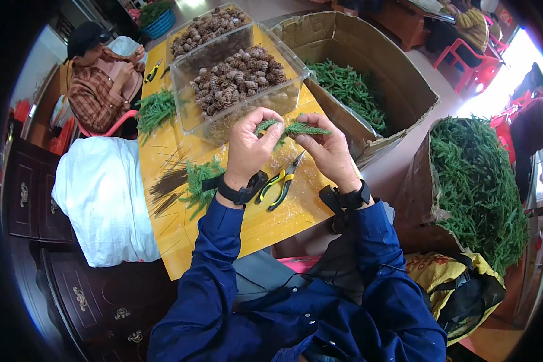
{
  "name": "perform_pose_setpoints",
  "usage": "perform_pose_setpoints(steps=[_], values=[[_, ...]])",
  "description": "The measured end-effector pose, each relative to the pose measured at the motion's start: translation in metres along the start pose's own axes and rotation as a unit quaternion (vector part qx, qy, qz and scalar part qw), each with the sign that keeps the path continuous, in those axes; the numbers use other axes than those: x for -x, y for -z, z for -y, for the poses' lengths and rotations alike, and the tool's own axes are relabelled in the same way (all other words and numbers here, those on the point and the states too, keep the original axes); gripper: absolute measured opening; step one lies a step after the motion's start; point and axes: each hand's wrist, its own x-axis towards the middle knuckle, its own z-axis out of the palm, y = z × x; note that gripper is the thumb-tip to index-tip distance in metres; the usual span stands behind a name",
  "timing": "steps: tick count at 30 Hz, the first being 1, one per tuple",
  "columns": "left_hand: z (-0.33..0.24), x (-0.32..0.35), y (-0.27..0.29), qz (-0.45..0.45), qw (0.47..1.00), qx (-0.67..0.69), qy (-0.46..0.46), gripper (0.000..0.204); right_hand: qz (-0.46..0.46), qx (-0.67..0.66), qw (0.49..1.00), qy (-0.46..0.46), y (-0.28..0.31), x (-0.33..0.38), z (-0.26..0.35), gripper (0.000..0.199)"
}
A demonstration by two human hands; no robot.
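Observation:
Between my two hands, above the yellow table, is a small green artificial pine sprig. My left hand pinches its left part between thumb and fingers. The right part is gripped by my right hand, with needles poking out past the fingertips. Below them lie pliers with yellow and black handles, jaws pointing away from me. Beside my left wrist rest more green sprigs and a bundle of thin brown wires. Past my hands, a clear plastic bin holds brown pine cones.
Right of the table stands a large cardboard box with green sprigs inside. Another heap of greenery fills a box further right, near a yellow bag. A white sack stands at left. Across the table sits a person.

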Motion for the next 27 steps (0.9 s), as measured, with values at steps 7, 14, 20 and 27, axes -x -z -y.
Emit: perform_pose_setpoints(steps=[7,14,20,27], values=[[0.000,-0.001,-0.002,-0.003,0.998,0.011,0.055,0.009,0.011,-0.044,0.999,-0.016,-0.001,-0.001,-0.005,0.029],[-0.006,-0.007,0.004,-0.028,0.982,-0.109,-0.149,0.009,-0.010,-0.019,1.000,-0.012,0.002,-0.002,-0.005,0.030],[-0.008,-0.007,0.012,0.040,0.972,-0.170,-0.159,0.013,-0.028,0.120,0.990,0.065,-0.001,0.002,0.002,0.030],[-0.015,-0.004,0.008,0.045,0.995,-0.074,-0.055,0.013,-0.049,0.160,0.976,0.137,-0.002,0.001,0.005,0.033]])
